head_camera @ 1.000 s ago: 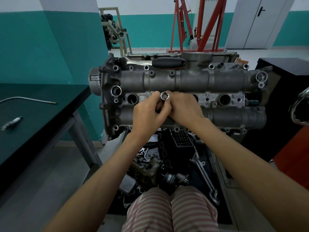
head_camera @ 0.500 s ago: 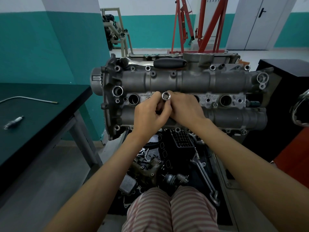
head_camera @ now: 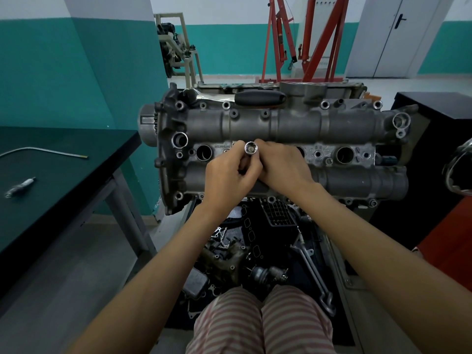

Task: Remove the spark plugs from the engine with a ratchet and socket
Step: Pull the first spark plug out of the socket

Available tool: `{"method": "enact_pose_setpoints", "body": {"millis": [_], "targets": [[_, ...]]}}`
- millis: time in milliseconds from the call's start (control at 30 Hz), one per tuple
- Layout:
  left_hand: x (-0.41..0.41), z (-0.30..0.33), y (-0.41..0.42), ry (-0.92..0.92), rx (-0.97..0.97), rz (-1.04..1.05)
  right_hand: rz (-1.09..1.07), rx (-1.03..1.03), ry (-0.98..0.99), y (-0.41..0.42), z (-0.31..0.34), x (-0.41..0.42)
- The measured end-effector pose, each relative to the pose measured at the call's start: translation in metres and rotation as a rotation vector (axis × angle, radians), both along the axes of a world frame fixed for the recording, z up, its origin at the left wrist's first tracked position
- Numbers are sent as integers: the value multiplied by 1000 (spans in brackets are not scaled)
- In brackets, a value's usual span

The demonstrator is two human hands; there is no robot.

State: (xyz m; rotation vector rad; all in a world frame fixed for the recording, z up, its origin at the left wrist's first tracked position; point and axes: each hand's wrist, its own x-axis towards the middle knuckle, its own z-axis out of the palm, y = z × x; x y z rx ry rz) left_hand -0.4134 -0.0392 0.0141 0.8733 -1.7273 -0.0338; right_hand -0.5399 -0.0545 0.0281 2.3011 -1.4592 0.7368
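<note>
A grey engine head [head_camera: 281, 123] stands in front of me with a row of round spark plug wells along its middle. A chrome socket [head_camera: 251, 148] sticks up over the second well from the left, its open end facing me. My left hand [head_camera: 227, 177] and my right hand [head_camera: 283, 167] both grip the socket from either side, fingers curled round its barrel. The ratchet [head_camera: 245, 97], with a black handle, lies on the engine's far edge. One spark plug [head_camera: 20, 187] lies on the dark table at the left.
The dark table [head_camera: 63, 180] at the left also carries a thin bent metal rod [head_camera: 43, 151]. Loose engine parts and a wrench [head_camera: 313, 272] lie on the floor under the engine. A red engine hoist [head_camera: 306, 39] stands behind. A black cabinet [head_camera: 439, 118] is at the right.
Both hands stay on the socket in the same place. The view has only shifted slightly.
</note>
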Motion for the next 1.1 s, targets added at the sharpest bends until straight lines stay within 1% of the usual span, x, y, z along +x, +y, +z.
{"method": "enact_pose_setpoints", "body": {"millis": [467, 1100], "targets": [[0, -1, -1, 5, 10, 11, -40, -13, 14, -4, -2, -1], [1, -3, -4, 2, -9, 7, -35, -8, 44, -4, -1, -1]]}}
